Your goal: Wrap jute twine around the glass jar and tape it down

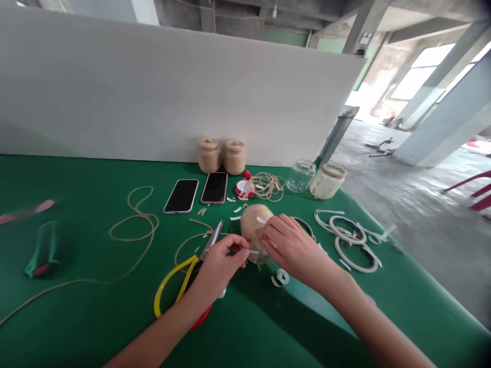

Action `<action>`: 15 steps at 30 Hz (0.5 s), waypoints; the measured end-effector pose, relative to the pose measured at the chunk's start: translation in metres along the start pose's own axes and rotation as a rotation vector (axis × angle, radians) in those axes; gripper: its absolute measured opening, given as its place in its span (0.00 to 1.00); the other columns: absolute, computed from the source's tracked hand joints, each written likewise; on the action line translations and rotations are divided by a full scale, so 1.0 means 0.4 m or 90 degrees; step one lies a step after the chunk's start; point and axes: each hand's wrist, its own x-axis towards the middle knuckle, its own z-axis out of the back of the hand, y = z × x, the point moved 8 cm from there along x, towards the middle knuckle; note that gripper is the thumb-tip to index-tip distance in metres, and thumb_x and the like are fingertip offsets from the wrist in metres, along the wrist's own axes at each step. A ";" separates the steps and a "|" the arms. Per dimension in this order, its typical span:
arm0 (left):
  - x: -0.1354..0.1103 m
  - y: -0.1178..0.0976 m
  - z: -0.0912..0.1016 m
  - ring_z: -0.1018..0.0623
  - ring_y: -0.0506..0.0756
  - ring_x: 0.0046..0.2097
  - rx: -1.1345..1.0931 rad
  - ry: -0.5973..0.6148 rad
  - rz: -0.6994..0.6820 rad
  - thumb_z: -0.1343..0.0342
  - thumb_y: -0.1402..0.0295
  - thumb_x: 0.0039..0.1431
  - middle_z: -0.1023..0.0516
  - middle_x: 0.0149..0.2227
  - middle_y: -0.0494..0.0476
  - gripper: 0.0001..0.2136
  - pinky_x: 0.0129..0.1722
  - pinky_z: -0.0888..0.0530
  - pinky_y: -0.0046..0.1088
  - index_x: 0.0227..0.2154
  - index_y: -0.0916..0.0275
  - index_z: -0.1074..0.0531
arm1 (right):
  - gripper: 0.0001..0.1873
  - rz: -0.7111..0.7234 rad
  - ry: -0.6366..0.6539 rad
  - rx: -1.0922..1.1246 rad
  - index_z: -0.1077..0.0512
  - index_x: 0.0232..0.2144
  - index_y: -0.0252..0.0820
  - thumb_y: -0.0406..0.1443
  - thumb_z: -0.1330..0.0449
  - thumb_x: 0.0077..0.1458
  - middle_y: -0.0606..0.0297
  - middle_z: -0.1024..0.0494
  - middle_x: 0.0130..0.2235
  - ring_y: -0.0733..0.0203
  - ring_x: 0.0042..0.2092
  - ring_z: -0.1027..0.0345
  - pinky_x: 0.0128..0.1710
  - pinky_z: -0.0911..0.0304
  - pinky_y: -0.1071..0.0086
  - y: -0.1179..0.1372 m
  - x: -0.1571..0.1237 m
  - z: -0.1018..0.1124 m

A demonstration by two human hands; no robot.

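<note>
A jar wrapped in jute twine [253, 223] lies on its side on the green table [95, 327]. My right hand [292, 248] is closed around its lower end, fingers pressed on the wrap. My left hand [221, 263] pinches a small white strip of tape at the jar's side. Scissors with yellow handles [180, 278] lie under and just left of my left hand, blades pointing up toward the jar. A small white tape curl [281, 277] rests below the jar.
Two twine spools [221, 155] stand by the white board at the back, with two phones [197, 192], a red tape roll [244, 188] and loose twine [135, 221]. Two glass jars [315, 178] and white rings [351, 237] lie right. The table edge drops off at the right.
</note>
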 end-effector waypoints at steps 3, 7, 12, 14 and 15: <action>0.001 -0.006 0.003 0.29 0.49 0.27 0.013 -0.003 -0.022 0.48 0.68 0.51 0.30 0.30 0.50 0.04 0.28 0.31 0.24 0.28 0.63 0.31 | 0.06 0.058 0.028 -0.081 0.33 0.30 0.39 0.30 0.49 0.58 0.61 0.33 0.33 0.58 0.34 0.43 0.33 0.46 0.65 0.017 0.012 0.001; 0.003 -0.007 0.001 0.30 0.49 0.28 0.021 0.021 -0.030 0.49 0.68 0.52 0.31 0.30 0.51 0.04 0.27 0.31 0.23 0.29 0.63 0.32 | 0.07 0.098 0.028 -0.173 0.34 0.29 0.38 0.26 0.49 0.55 0.61 0.34 0.30 0.56 0.33 0.42 0.31 0.48 0.64 0.033 0.016 0.002; 0.013 -0.006 0.012 0.31 0.47 0.27 0.001 0.021 -0.066 0.48 0.67 0.54 0.31 0.30 0.49 0.05 0.26 0.32 0.22 0.31 0.62 0.32 | 0.09 0.121 0.029 -0.215 0.33 0.27 0.38 0.26 0.50 0.56 0.61 0.34 0.28 0.56 0.32 0.42 0.29 0.47 0.63 0.032 0.013 -0.012; 0.017 -0.005 0.014 0.31 0.47 0.26 -0.009 0.022 -0.074 0.47 0.66 0.54 0.30 0.30 0.50 0.05 0.26 0.32 0.21 0.31 0.62 0.31 | 0.09 0.135 0.015 -0.205 0.33 0.26 0.37 0.27 0.51 0.57 0.61 0.34 0.27 0.57 0.32 0.41 0.29 0.46 0.63 0.030 0.012 -0.019; 0.018 -0.006 0.014 0.31 0.47 0.26 -0.013 0.027 -0.073 0.47 0.66 0.54 0.30 0.31 0.50 0.06 0.26 0.33 0.21 0.31 0.62 0.31 | 0.10 0.136 0.004 -0.192 0.33 0.26 0.37 0.27 0.51 0.57 0.61 0.34 0.27 0.58 0.32 0.41 0.30 0.45 0.63 0.027 0.012 -0.020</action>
